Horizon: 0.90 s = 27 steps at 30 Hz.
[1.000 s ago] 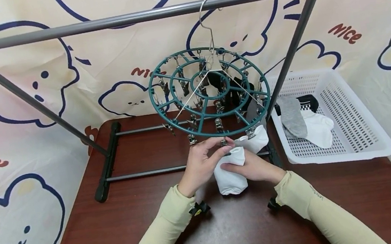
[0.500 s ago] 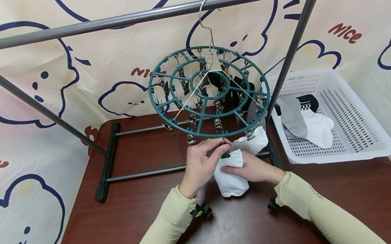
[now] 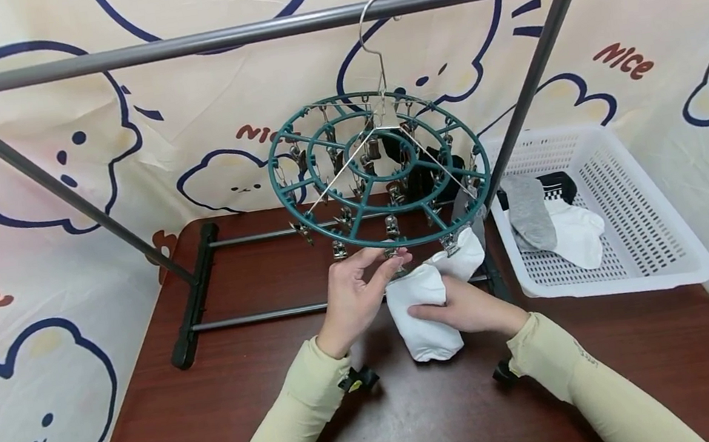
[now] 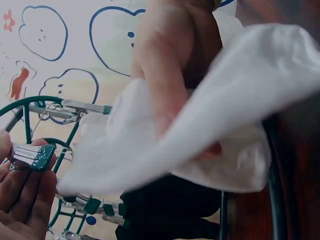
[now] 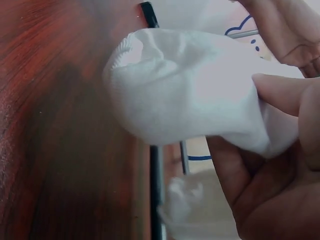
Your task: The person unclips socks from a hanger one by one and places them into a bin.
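My left hand [image 3: 357, 288] pinches a metal clip [image 4: 37, 156] with green tips, which hangs from the front rim of the round green sock hanger [image 3: 362, 231]. Thumb and fingers of my right hand [image 3: 469, 303] grip a white sock [image 3: 422, 316], its body hanging down over the table. In the left wrist view the sock lies apart from the clip, to its right. The right wrist view shows the sock's toe end [image 5: 145, 90] pointing away from the hand. Behind the right hand another white sock [image 3: 463, 255] hangs from a clip [image 3: 449, 242] on the hanger.
The hanger hooks onto a grey rack bar [image 3: 203, 41] above the brown table [image 3: 435, 427]. Dark socks [image 3: 422, 175] hang at its far right side. A white basket [image 3: 660, 240] at the right holds a grey sock [image 3: 528, 213] and white and black ones.
The white sock has moved slightly right and down with my right hand, away from the clip. My left hand has shifted a little left, still pinching the clip.
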Each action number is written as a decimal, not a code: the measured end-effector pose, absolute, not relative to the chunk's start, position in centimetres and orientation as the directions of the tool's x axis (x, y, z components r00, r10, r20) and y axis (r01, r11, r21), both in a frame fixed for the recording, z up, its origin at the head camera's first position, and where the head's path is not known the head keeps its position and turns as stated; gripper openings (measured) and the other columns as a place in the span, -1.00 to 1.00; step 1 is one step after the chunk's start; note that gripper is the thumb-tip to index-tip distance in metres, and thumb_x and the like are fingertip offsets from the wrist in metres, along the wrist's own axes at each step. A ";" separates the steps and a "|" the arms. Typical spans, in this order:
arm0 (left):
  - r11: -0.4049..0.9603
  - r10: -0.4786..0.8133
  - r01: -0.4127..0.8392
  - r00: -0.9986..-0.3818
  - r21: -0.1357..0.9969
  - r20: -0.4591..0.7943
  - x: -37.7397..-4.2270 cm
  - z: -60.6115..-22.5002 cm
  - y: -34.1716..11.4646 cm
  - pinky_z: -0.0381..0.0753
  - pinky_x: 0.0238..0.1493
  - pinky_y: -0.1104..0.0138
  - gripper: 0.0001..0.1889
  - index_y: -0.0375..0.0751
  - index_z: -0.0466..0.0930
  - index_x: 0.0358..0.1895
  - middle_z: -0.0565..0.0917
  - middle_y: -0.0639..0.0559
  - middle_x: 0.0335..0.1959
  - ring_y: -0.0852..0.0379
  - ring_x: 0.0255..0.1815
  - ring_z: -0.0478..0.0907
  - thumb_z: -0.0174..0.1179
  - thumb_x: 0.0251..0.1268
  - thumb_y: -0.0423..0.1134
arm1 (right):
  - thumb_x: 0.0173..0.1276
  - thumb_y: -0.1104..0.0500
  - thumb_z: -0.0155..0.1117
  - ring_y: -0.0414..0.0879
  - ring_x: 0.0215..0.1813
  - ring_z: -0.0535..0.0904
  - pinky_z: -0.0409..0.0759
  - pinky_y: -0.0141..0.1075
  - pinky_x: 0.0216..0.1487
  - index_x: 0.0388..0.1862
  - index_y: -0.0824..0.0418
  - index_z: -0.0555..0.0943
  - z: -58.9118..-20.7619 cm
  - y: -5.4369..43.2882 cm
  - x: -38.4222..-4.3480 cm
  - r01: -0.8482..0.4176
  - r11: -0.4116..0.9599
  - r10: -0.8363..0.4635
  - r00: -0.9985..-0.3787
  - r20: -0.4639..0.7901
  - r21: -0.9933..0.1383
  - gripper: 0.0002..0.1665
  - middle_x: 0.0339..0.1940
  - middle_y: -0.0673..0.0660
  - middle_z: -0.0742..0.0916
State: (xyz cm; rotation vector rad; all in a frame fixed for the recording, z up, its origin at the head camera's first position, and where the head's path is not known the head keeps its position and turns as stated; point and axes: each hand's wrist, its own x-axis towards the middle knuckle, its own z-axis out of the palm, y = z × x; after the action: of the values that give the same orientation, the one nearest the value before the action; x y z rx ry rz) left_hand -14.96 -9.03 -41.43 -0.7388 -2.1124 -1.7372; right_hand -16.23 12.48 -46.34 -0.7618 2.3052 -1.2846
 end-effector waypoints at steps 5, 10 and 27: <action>0.146 0.179 0.560 -0.826 0.816 0.535 -15.1 -41.6 -9.2 0.74 -0.01 0.27 -0.79 -0.23 0.76 0.07 0.85 -0.06 -0.14 0.15 -0.06 0.81 0.28 0.47 -0.34 | 0.55 0.00 0.29 -0.18 0.01 0.71 0.67 -0.26 0.04 0.25 0.21 0.62 -45.6 13.2 -15.6 -0.307 0.428 -0.646 -0.762 -0.050 -0.850 -0.57 0.08 0.11 0.77; 0.170 0.164 0.562 -0.826 0.810 0.539 -15.2 -41.6 -9.5 0.69 -0.09 0.37 -0.80 -0.20 0.77 0.05 0.86 -0.03 -0.18 0.17 -0.07 0.80 0.29 0.45 -0.34 | 0.52 0.01 0.34 -0.26 -0.05 0.67 0.66 -0.31 0.00 0.21 0.15 0.63 -44.0 13.9 -14.6 -0.356 0.430 -0.684 -0.728 -0.043 -0.830 -0.62 0.01 0.01 0.76; 0.174 0.126 0.539 -0.842 0.824 0.524 -15.1 -41.4 -10.3 0.68 -0.13 0.32 -0.81 -0.19 0.77 0.04 0.86 -0.04 -0.18 0.15 -0.07 0.78 0.29 0.47 -0.30 | 0.50 0.20 0.34 -0.20 -0.23 0.77 0.76 -0.23 -0.24 0.08 0.27 0.63 -37.0 17.7 -14.3 -0.320 0.396 -0.595 -0.803 0.025 -0.861 -0.75 -0.16 0.14 0.79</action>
State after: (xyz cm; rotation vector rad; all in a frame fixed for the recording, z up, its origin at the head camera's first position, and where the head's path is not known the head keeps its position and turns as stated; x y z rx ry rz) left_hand -15.13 -10.30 -41.41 -0.6325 -2.1205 -1.7116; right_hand -14.30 17.67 -36.99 -0.8005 2.3701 -1.3658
